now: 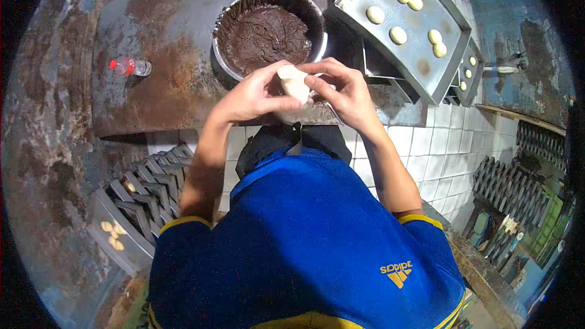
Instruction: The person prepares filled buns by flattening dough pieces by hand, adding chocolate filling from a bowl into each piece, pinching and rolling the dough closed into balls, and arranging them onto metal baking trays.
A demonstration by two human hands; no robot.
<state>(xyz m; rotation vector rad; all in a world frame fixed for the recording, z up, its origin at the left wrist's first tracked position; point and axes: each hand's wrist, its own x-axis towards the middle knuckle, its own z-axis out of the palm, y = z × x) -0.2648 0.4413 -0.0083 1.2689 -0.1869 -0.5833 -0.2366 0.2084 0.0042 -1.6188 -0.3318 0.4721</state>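
Observation:
A piece of pale dough point(294, 83) is held up between both hands at the near rim of a metal bowl point(217, 63). My left hand point(259, 94) cups the dough from the left, with the thumb along its lower side. The fingers and thumb of my right hand point(341, 88) are closed at the dough's right edge. A thin shiny strip shows below the right fingers; I cannot make out what it is. Dark brown paste point(265, 36) fills much of the bowl and smears up its inner wall.
A metal tray point(420, 76) with several round dough balls point(398, 35) rests on other trays at the right. A red-capped bottle point(131, 66) lies on the worn table point(158, 18) at left. More stacked trays point(131, 240) stand at lower left.

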